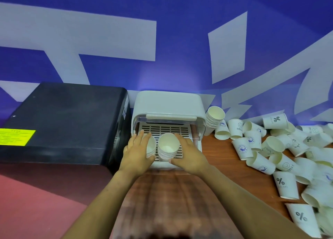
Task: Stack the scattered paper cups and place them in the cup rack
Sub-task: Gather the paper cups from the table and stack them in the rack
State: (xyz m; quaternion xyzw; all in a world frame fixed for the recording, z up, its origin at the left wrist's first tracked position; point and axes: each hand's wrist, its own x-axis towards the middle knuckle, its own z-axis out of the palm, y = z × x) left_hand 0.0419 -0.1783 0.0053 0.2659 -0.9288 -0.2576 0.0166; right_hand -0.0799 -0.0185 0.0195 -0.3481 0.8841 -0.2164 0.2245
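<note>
A white cup rack [168, 103] with a slotted tray stands against the blue wall, its front open. Two stacks of white paper cups stand upright on the tray. My left hand [137, 154] wraps around the left stack [151, 146]. My right hand [189, 155] rests against the right side of the right stack [168, 146], fingers spread along it. A third stack [214, 117] leans against the rack's right wall. Scattered paper cups [281, 154], most lying on their sides, cover the wooden table to the right.
A large black box [63, 116] with a yellow label sits directly left of the rack. The wooden table [219, 154] runs from the rack toward me. A red surface [36, 202] lies lower left.
</note>
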